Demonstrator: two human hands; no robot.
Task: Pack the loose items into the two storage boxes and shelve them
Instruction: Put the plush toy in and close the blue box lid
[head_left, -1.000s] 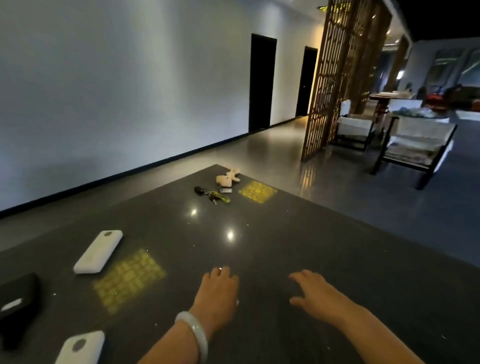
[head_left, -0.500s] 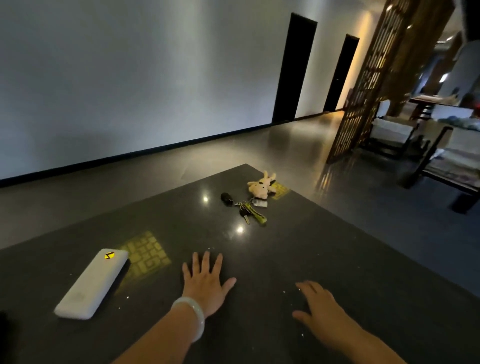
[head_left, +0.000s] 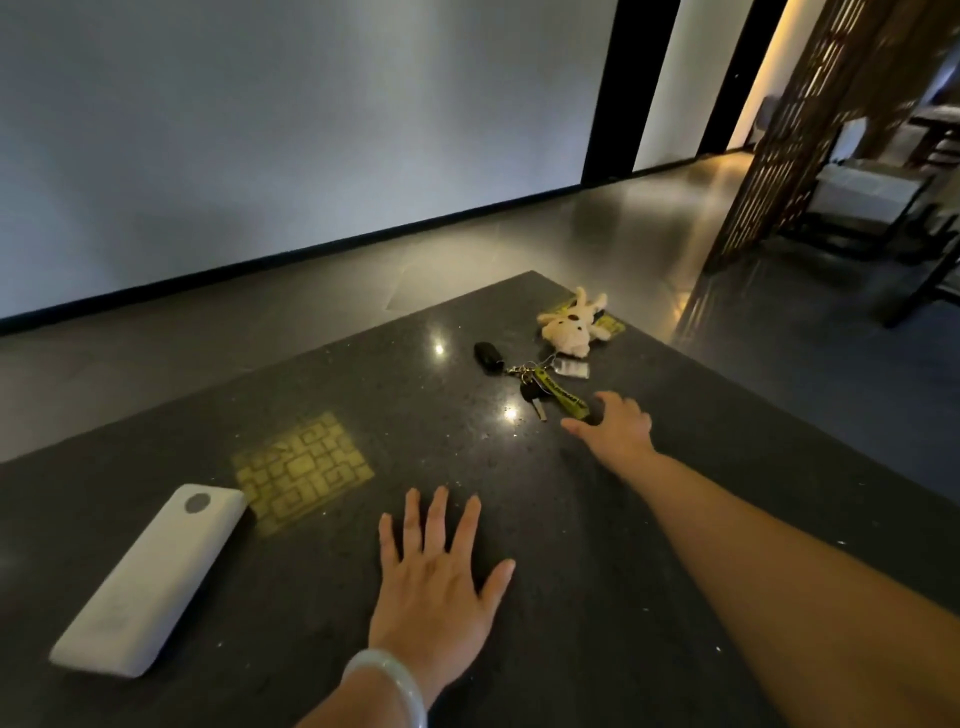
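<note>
Reaching: the right hand (head_left: 621, 428) stretches out over the dark bench (head_left: 363, 395), near the bunch of keys (head_left: 535, 384).
Right grip: the fingers are loose and a bit spread. They hold nothing. The fingertips are just beside the yellow strap (head_left: 563, 397) on the keys. I cannot tell if they touch it.
Left hand (head_left: 434, 582): it lies flat on the bench, palm down.
Left grip: the fingers are straight and spread wide. They hold nothing.
Bracelet (head_left: 387, 680): a pale ring sits on the left wrist.
Keys: they lie on the far part of the bench. A black fob (head_left: 488, 357), a small clear tag (head_left: 571, 369) and the yellow strap are joined to them.
Soft toy (head_left: 569, 327): a little cream bunny lies just past the keys, near the far corner of the bench.
White pack (head_left: 150, 579): a long white block lies on the bench to the left of the left hand, well apart from the keys.
Yellow patch (head_left: 304, 470): a square yellow pattern shows on the bench, just beside the far end of the white pack.
Room: a pale wall (head_left: 260, 130), a shiny floor (head_left: 597, 228) and a wooden screen (head_left: 795, 130) are behind the bench.
</note>
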